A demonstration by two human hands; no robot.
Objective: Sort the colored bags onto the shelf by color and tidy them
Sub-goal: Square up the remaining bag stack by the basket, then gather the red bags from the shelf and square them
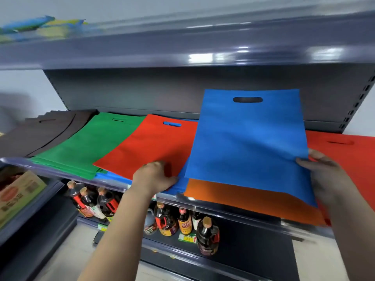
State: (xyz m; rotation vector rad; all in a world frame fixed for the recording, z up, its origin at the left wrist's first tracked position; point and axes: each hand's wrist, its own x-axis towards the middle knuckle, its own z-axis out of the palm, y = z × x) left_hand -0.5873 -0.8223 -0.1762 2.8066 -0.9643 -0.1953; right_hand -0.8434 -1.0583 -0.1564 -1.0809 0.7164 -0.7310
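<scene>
Flat fabric bags lie along the grey shelf (pixel 113 184). From the left there is a dark brown stack (pixel 40 132), a green stack (pixel 89 142), and a red bag (pixel 150 145) lying on top of blue bags (pixel 113 176). My right hand (pixel 324 177) pinches the right edge of a blue bag (pixel 249 138) and holds it tilted up above an orange bag (pixel 243 197). More red bags (pixel 349 153) lie at the far right. My left hand (pixel 154 176) grips the front edge of the red bag in the middle.
The upper shelf (pixel 182 47) overhangs close above, with blue and yellow items (pixel 40 25) at its left end. Below the bag shelf stand several dark sauce bottles (pixel 172 220). A cardboard box (pixel 18 193) sits on a lower ledge at the left.
</scene>
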